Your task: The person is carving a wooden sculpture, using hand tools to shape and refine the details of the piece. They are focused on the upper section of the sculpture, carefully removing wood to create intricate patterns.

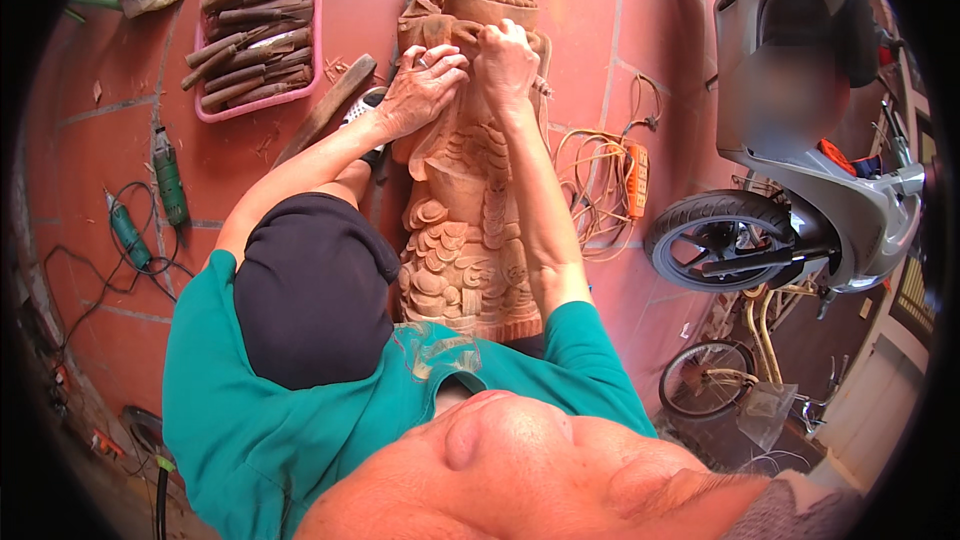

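A carved wooden statue of a robed, bearded figure lies on its back in front of me, its head end farthest away. My left hand rests on the left side of its chest, fingers stretched out over the wood, a ring on one of them. Just to the right, my right hand is closed in a fist against the chest carving. Whatever that fist holds, if anything, is hidden by the fingers. The two hands are close together but apart.
Left of the statue lie a pink basket of several wood-handled carving tools, a wooden mallet or bar and two green power tools with cords. At right are an orange power strip, a motorbike and a bicycle.
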`<move>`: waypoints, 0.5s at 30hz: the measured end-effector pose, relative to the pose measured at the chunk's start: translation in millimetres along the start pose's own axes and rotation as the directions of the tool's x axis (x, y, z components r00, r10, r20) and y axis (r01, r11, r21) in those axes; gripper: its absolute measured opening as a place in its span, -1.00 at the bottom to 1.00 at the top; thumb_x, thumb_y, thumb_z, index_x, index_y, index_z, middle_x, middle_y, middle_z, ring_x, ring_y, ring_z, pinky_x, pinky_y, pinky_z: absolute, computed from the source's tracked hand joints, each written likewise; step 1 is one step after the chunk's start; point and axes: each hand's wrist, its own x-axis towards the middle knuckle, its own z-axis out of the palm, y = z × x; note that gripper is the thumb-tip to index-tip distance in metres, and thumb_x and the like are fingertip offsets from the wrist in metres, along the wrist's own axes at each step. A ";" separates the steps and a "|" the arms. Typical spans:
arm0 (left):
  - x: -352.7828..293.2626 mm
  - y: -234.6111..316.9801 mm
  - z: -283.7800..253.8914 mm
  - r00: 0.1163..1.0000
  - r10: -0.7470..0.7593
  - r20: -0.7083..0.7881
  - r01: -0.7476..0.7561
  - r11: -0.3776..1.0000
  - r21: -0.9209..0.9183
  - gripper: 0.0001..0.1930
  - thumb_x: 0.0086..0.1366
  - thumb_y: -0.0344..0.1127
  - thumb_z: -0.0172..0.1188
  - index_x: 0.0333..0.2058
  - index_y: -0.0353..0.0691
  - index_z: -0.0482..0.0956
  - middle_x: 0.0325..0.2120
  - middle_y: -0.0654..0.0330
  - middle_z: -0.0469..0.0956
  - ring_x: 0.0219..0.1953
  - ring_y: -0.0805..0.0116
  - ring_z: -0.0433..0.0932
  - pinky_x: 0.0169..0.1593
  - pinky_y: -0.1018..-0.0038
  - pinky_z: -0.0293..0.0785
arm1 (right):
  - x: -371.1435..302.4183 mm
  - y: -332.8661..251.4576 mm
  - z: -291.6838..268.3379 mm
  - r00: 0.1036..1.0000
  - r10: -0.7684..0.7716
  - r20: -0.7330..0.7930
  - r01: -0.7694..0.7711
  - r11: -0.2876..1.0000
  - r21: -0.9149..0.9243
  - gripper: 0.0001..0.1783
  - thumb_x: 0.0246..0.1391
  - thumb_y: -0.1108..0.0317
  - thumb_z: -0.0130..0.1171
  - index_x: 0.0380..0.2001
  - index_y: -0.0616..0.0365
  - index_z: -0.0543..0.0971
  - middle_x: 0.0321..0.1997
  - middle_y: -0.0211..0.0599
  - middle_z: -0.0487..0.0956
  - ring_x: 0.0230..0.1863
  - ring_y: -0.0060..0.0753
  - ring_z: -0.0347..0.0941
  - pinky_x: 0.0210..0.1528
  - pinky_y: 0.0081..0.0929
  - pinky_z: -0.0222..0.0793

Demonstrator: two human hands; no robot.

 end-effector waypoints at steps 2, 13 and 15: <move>-0.7 -0.7 0.7 1.000 0.002 -0.003 -0.003 1.000 -0.016 -0.79 0.29 -0.35 0.09 -0.11 -0.10 0.53 0.05 0.28 0.45 0.26 0.34 0.30 0.27 0.23 0.01 | 0.1 19.5 -2.4 0.998 0.049 0.032 -0.055 0.978 0.200 -0.91 0.02 0.36 0.21 -0.43 -0.02 0.69 -0.29 -0.33 0.58 -0.18 -0.24 0.56 -0.25 -0.27 0.50; -0.4 -0.8 -0.1 1.000 0.003 0.003 -0.003 1.000 -0.011 -0.80 0.29 -0.37 0.07 -0.11 -0.09 0.52 0.05 0.27 0.45 0.27 0.33 0.28 0.27 0.23 0.01 | 7.4 15.4 -4.1 0.995 -0.092 0.039 0.086 0.989 0.123 -0.90 0.05 0.34 0.16 -0.47 -0.01 0.65 -0.32 -0.29 0.56 -0.21 -0.14 0.54 -0.24 -0.21 0.49; -0.6 0.3 -0.2 1.000 0.002 0.013 -0.002 1.000 -0.020 -0.80 0.29 -0.37 0.07 -0.11 -0.09 0.52 0.05 0.29 0.45 0.27 0.34 0.28 0.27 0.24 0.01 | 16.2 30.8 -13.9 0.978 -0.167 0.122 0.140 0.969 0.202 -0.90 0.04 0.34 0.17 -0.49 0.00 0.64 -0.34 -0.29 0.55 -0.24 -0.12 0.54 -0.25 -0.21 0.48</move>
